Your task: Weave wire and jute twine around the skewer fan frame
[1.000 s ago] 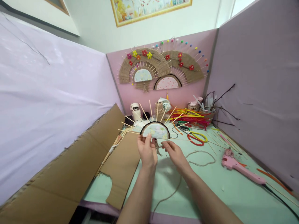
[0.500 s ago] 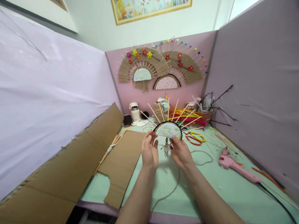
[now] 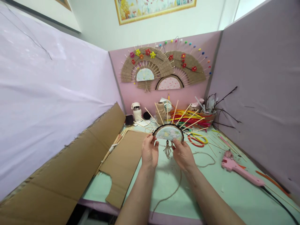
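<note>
Between my hands, above the table, is a half-round fan frame (image 3: 169,132) with a pale floral face, a dark braided rim and several thin wooden sticks fanning out from it. My left hand (image 3: 150,151) grips its left lower corner with fingers and thumb. On the right lower edge, my right hand (image 3: 184,153) pinches it, thumb in front. A twine tassel (image 3: 167,150) hangs from the middle of the straight edge, between the hands. Loose twine (image 3: 172,195) trails over the table below my right hand.
A pink glue gun (image 3: 241,170) lies at right, scissors (image 3: 198,139) behind my right hand. Cut cardboard (image 3: 126,156) and a tall cardboard sheet (image 3: 70,162) are at left. A twine spool (image 3: 160,112), white bottle (image 3: 136,112) and colourful pipe cleaners (image 3: 187,117) stand behind. Finished fans (image 3: 145,54) hang on the back panel.
The fan frame has tipped slightly, its sticks shifting angle, while both hands keep their grip. The whole view has shifted a little, so the surroundings appear slightly further right.
</note>
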{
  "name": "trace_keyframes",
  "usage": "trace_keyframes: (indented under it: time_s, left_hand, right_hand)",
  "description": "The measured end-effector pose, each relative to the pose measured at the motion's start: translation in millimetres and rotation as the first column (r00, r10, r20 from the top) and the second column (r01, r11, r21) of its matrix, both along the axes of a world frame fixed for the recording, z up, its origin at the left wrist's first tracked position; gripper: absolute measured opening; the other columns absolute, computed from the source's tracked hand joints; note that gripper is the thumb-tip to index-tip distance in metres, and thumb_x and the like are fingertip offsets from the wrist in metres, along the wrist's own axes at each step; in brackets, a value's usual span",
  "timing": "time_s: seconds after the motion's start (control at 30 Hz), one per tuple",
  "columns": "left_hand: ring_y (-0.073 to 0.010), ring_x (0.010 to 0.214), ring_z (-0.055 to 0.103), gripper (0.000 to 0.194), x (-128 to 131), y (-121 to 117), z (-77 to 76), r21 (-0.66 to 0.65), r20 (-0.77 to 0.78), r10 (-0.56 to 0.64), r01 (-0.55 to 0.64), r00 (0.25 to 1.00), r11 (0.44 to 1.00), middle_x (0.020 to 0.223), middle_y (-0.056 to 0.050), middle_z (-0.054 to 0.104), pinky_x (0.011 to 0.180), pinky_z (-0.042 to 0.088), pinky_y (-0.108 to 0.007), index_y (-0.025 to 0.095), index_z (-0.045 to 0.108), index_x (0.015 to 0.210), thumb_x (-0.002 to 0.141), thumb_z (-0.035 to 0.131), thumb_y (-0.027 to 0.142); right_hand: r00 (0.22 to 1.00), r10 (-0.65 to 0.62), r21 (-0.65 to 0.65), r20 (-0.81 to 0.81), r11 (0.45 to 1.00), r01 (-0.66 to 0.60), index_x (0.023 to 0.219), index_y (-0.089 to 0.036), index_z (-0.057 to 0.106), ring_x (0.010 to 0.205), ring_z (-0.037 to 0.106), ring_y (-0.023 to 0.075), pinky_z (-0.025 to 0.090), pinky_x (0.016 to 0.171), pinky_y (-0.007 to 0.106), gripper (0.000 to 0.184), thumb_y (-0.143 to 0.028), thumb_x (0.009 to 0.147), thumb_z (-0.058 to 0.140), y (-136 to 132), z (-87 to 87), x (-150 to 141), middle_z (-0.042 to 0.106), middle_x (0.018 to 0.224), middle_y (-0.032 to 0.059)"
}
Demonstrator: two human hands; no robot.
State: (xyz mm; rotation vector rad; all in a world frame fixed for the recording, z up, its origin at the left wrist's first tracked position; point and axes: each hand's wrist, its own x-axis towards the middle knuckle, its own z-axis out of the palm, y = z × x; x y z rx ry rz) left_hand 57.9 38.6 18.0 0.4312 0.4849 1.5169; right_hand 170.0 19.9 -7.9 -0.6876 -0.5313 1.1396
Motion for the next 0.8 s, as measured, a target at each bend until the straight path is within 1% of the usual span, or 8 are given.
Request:
trace_keyframes:
  time_s: [0.1, 0.23, 0.33, 0.4, 0.5, 0.6, 0.7, 0.8]
  left_hand:
    - [-0.0058, 0.067, 0.054, 0.018, -1.0, 1.3, -0.5, -0.017, 0.016, -0.003, 0.003, 1.000, 1.000, 0.072, 0.005, 0.058, 0.066, 0.038, -0.021, 0.017, 0.060, 0.076, 0.061, 0.071, 0.019]
    - [-0.0059, 0.067, 0.053, 0.018, -1.9, 1.9, -0.1, -0.031, 0.020, 0.004, -0.003, 1.000, 1.000, 0.073, 0.005, 0.058, 0.066, 0.038, -0.021, 0.017, 0.059, 0.074, 0.060, 0.070, 0.018]
    - [-0.0063, 0.067, 0.053, 0.017, -2.9, 1.6, 0.9, -0.030, 0.018, 0.004, -0.003, 1.000, 1.000, 0.072, 0.005, 0.057, 0.067, 0.037, -0.022, 0.018, 0.058, 0.073, 0.060, 0.069, 0.018]
    - [-0.0063, 0.067, 0.052, 0.017, -3.7, 1.4, 1.5, -0.015, 0.006, 0.008, -0.008, 1.000, 1.000, 0.073, 0.005, 0.057, 0.066, 0.037, -0.022, 0.018, 0.058, 0.074, 0.060, 0.068, 0.018]
    - [-0.0066, 0.067, 0.052, 0.016, -5.0, 1.4, 1.6, 0.020, -0.028, 0.024, -0.024, 0.999, 1.000, 0.074, 0.006, 0.057, 0.066, 0.037, -0.022, 0.019, 0.057, 0.073, 0.060, 0.067, 0.018]
    - [-0.0066, 0.064, 0.051, 0.013, -5.6, 2.2, 0.8, 0.085, -0.053, 0.048, -0.043, 0.997, 0.995, 0.070, 0.006, 0.055, 0.066, 0.037, -0.022, 0.019, 0.056, 0.068, 0.060, 0.065, 0.017]
    - [-0.0070, 0.065, 0.050, 0.011, -5.3, 3.8, -0.8, 0.140, -0.049, 0.088, -0.081, 0.995, 0.987, 0.068, 0.006, 0.055, 0.067, 0.038, -0.022, 0.018, 0.055, 0.065, 0.059, 0.064, 0.015]
    - [-0.0076, 0.066, 0.051, 0.011, -4.7, 6.0, -2.8, 0.129, -0.054, 0.137, -0.129, 0.989, 0.983, 0.069, 0.005, 0.056, 0.069, 0.039, -0.023, 0.018, 0.055, 0.064, 0.057, 0.063, 0.014]
  right_hand:
    - [1.000, 0.008, 0.008, 0.007, 1.000, -0.008, 0.081, -0.021, 0.070, 0.086, 0.062, 0.0164, 0.044, 0.076, 0.028, 0.026, -0.034, 0.059, 0.077, -1.2, 1.2, -1.2, 0.072, 0.090, 0.0011]
    - [0.999, -0.035, 0.024, 0.029, 0.999, 0.034, 0.072, -0.020, 0.069, 0.078, 0.062, 0.0170, 0.045, 0.074, 0.030, 0.022, -0.033, 0.056, 0.078, -0.9, 0.9, -1.5, 0.071, 0.080, 0.0016]
    - [0.996, -0.053, 0.029, 0.074, 0.998, 0.051, 0.069, -0.019, 0.068, 0.072, 0.062, 0.0164, 0.046, 0.076, 0.032, 0.020, -0.033, 0.057, 0.077, 0.8, -2.2, -0.8, 0.070, 0.072, 0.0008]
    - [0.992, -0.051, 0.027, 0.116, 0.998, 0.048, 0.069, -0.019, 0.069, 0.073, 0.062, 0.0173, 0.046, 0.079, 0.033, 0.019, -0.034, 0.059, 0.076, 2.2, -5.8, 0.1, 0.070, 0.071, 0.0007]
    - [0.986, -0.045, 0.048, 0.161, 0.998, 0.038, 0.076, -0.019, 0.071, 0.082, 0.064, 0.0210, 0.045, 0.086, 0.036, 0.023, -0.035, 0.061, 0.075, 4.0, -11.0, 1.5, 0.072, 0.078, 0.0028]
    - [0.981, -0.042, 0.068, 0.189, 0.997, 0.029, 0.084, -0.019, 0.072, 0.091, 0.064, 0.0237, 0.043, 0.092, 0.038, 0.028, -0.035, 0.062, 0.075, 4.4, -13.8, 2.1, 0.073, 0.087, 0.0046]
    - [0.977, -0.039, 0.067, 0.208, 0.997, 0.026, 0.084, -0.019, 0.072, 0.091, 0.064, 0.0243, 0.041, 0.095, 0.040, 0.027, -0.036, 0.063, 0.075, 4.1, -14.7, 1.6, 0.073, 0.088, 0.0048]
    - [0.978, -0.039, 0.060, 0.207, 0.998, 0.027, 0.084, -0.019, 0.073, 0.090, 0.065, 0.0237, 0.042, 0.094, 0.039, 0.027, -0.036, 0.063, 0.076, 4.7, -15.7, 0.2, 0.074, 0.087, 0.0047]
